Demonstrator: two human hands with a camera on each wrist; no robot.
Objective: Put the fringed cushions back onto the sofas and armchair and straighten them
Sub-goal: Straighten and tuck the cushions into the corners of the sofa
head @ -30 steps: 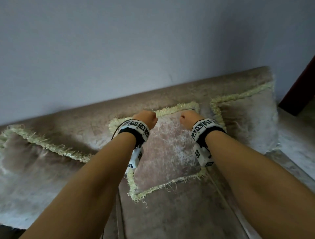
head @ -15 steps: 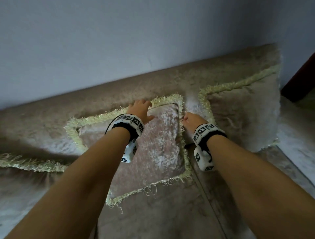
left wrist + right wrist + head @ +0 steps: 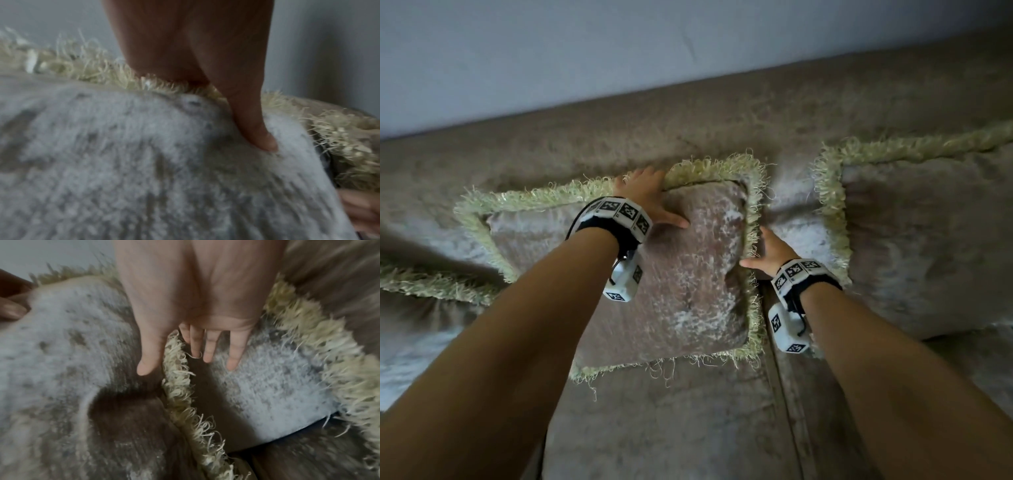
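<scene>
Both hands are on the middle cushion (image 3: pixel 688 274), which stands propped against the sofa (image 3: pixel 688 428) backrest, its lower edge on the seat. My left hand (image 3: pixel 645 195) sits at the cushion's top edge: the fingers go over the pale fringe (image 3: pixel 544 198) and behind it, while the thumb (image 3: pixel 257 126) presses flat into the plush front face, so I read that as a grip across the top seam. From the wrist view the fingers behind the fringe are hidden, so how far they curl I cannot say for sure.

My right hand (image 3: pixel 770 253) is at the cushion's right edge, roughly halfway up. Its fingers (image 3: pixel 234 352) are straight and spread, slid in behind the side fringe, with the thumb lying on the front face. It looks flat against the edge rather than clenched around it.

Just to the right, a second cushion (image 3: pixel 928 246) with the same fringe leans on the backrest; the two cushions stand near each other with a strip of sofa fabric showing between them. At the far left, part of a third cushion (image 3: pixel 431 287) shows by its fringe, lying lower. A grey wall (image 3: pixel 619 51) rises behind the backrest.
</scene>
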